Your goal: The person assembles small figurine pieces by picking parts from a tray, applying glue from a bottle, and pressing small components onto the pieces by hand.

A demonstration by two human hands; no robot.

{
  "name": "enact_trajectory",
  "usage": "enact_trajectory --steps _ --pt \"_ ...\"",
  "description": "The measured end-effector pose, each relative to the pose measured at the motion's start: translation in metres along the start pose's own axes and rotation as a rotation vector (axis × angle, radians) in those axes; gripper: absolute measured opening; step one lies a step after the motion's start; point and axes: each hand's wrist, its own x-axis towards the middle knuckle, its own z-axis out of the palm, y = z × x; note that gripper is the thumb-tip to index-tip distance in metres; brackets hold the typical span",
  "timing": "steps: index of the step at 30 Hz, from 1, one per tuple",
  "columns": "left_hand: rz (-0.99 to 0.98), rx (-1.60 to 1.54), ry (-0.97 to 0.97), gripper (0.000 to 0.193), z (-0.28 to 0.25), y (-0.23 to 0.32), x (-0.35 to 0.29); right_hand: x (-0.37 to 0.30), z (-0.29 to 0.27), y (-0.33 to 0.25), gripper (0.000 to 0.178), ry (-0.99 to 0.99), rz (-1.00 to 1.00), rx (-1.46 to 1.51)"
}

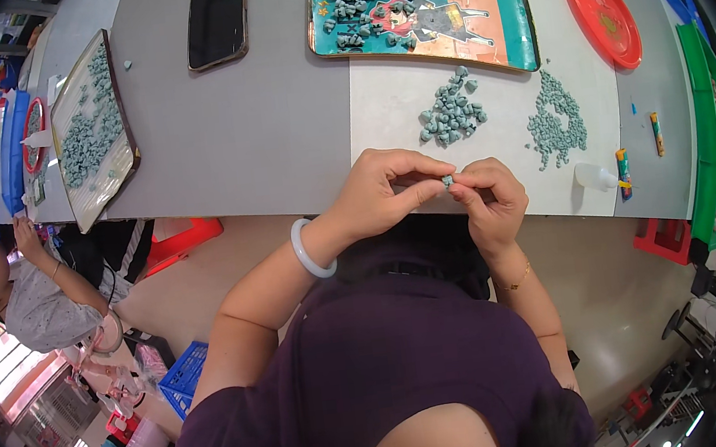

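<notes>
Close to the table's front edge, my left hand [389, 186] and my right hand [494, 196] meet fingertip to fingertip. Between them they pinch a small grey-green piece [448, 181], mostly covered by the fingers. Just beyond lies a pile of larger grey-green pieces [451, 114] on a white sheet [390, 114]. To its right spreads a heap of smaller grey-green pieces [557, 126]. Farther back, a tray with a printed cartoon figure [520, 19] carries more of the pieces at its left end.
A phone [215, 19] and a tray of pieces [123, 162] lie left. At right are a red plate [621, 52], a small white bottle [593, 176], glue-like tubes [657, 135] and a green bin [706, 140]. Another person [52, 294] sits at the far left.
</notes>
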Motion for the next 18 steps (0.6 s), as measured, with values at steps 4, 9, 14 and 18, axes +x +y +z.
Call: enact_trajectory --steps 4,9,14,18 --pt "-0.044 -0.022 -0.001 0.016 0.001 0.004 0.003 0.001 -0.002 0.004 0.006 -0.026 -0.041 -0.007" --pt "-0.084 0.049 0.159 0.021 -0.025 0.022 0.045 0.0 -0.003 0.001 0.014 0.02 0.056 0.133" --pt "0.104 0.137 0.333 0.022 -0.051 0.035 0.078 -0.002 -0.004 0.003 0.016 -0.003 0.086 0.165" --pt "0.499 0.34 0.241 0.022 -0.027 0.095 0.031 0.001 -0.007 0.002 0.014 -0.05 0.136 0.234"
